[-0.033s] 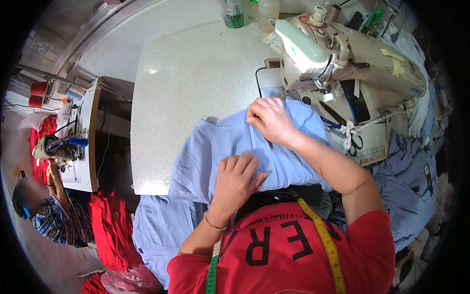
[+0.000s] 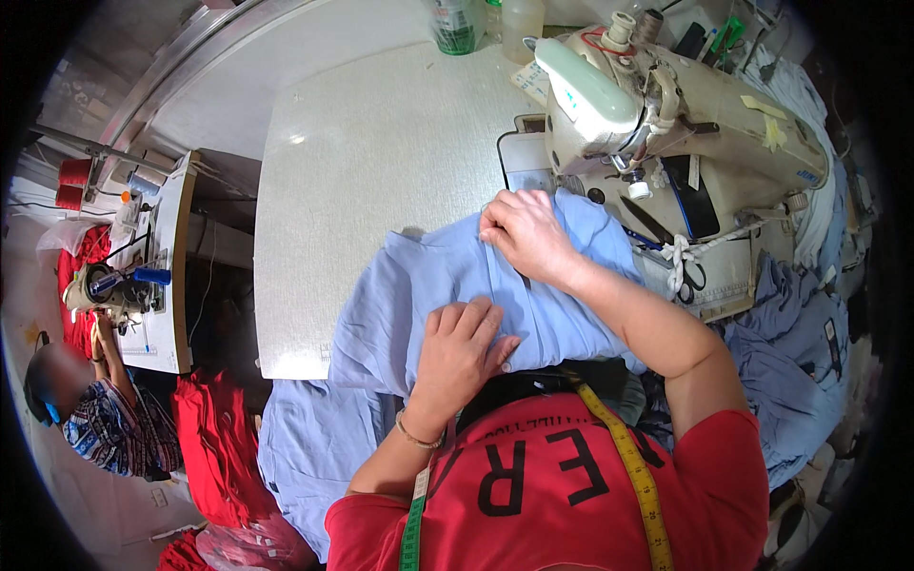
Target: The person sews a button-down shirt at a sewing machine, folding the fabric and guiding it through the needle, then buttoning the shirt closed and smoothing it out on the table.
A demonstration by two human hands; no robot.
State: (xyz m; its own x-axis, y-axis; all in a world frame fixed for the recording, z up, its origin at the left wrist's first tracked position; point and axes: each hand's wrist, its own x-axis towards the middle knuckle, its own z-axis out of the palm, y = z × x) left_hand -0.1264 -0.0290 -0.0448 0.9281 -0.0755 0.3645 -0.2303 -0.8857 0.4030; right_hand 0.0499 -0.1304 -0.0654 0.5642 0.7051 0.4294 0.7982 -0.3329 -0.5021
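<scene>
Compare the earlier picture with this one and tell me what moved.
Nothing visibly changed. The left hand lies flat on the light blue fabric as before, and the right hand presses the same fabric beside the sewing machine.

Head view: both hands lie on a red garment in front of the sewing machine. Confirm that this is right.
Not quite. The head view shows the garment is light blue, not red. Both the left hand and the right hand do lie on it, in front of the sewing machine.
</scene>
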